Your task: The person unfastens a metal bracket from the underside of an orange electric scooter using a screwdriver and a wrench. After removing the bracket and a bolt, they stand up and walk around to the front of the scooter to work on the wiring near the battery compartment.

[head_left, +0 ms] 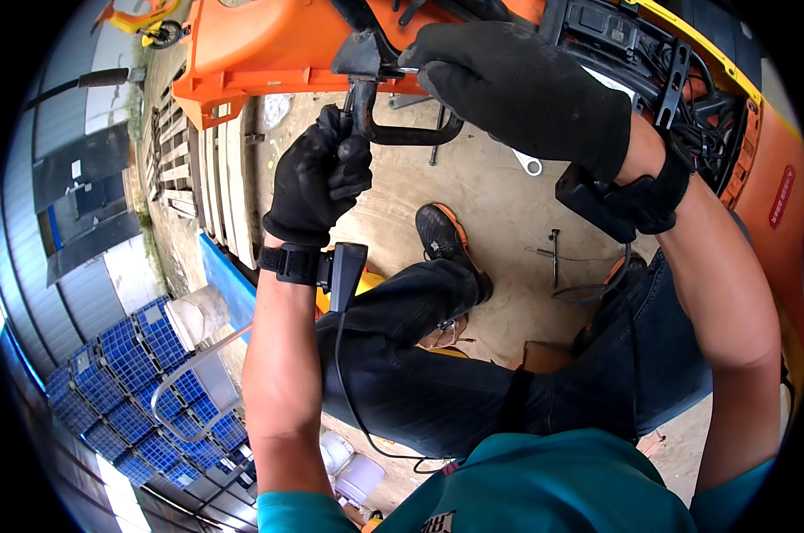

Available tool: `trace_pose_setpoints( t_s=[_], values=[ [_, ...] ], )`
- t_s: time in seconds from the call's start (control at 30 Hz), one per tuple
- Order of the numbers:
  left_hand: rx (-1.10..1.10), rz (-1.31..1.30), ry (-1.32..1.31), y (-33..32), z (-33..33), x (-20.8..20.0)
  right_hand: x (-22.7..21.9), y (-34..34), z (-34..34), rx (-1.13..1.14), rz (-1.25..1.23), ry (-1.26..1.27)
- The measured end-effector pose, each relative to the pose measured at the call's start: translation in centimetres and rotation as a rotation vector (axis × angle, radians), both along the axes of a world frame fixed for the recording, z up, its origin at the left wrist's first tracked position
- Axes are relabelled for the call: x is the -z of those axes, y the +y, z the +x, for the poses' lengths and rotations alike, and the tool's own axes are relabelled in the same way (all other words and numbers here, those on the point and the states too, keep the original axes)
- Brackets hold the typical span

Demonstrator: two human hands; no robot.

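Note:
In a black glove, my left hand (317, 182) is closed beside the upright part of a bent black metal tube (411, 135). A thin rod rises from its fingertips; what the fist holds is mostly hidden. My right hand (530, 93), also gloved, reaches in from the right with its fingers pressed together around a thin silver metal rod (407, 70). That rod meets a black bracket (357, 55) at the top of the tube. Behind both hands spreads a large orange body panel (269, 53). The right fingertips are partly hidden by the back of the glove.
Black wiring (699, 115) fills an open orange-and-yellow housing at right. A ring-ended wrench (530, 165) shows beneath my right hand. On the floor lies a T-shaped tool (554, 258) near my feet. Wooden pallets (229, 178) stand left; blue caged containers (135, 364) are stacked beyond.

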State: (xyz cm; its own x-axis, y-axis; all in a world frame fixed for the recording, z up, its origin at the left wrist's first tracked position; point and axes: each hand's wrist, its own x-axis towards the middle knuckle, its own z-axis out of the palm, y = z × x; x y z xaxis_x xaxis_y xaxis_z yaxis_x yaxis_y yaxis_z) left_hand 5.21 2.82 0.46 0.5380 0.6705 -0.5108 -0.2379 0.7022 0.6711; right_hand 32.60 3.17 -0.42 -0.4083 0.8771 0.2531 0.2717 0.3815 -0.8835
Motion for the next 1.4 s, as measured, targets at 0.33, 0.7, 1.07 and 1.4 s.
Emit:
trace_pose_setpoints(
  t_s=[0.33, 0.7, 1.07, 1.4],
  values=[
    [-0.336, 0.485, 0.676, -2.9, 2.7, -0.2, -0.3, 0.2, 0.0, -0.042, -0.067, -0.012],
    [-0.163, -0.001, 0.155, -1.0, 0.7, -0.3, -0.1, 0.1, 0.1, -0.037, -0.043, 0.007],
    [-0.221, 0.437, 0.601, -2.3, 2.2, -0.5, 1.7, 0.2, -0.7, 0.041, 0.213, -0.042],
    [-0.209, 0.934, 1.202, -2.6, 2.7, 0.8, 4.2, 0.9, -1.0, 0.081, 0.589, -0.248]
  ],
)
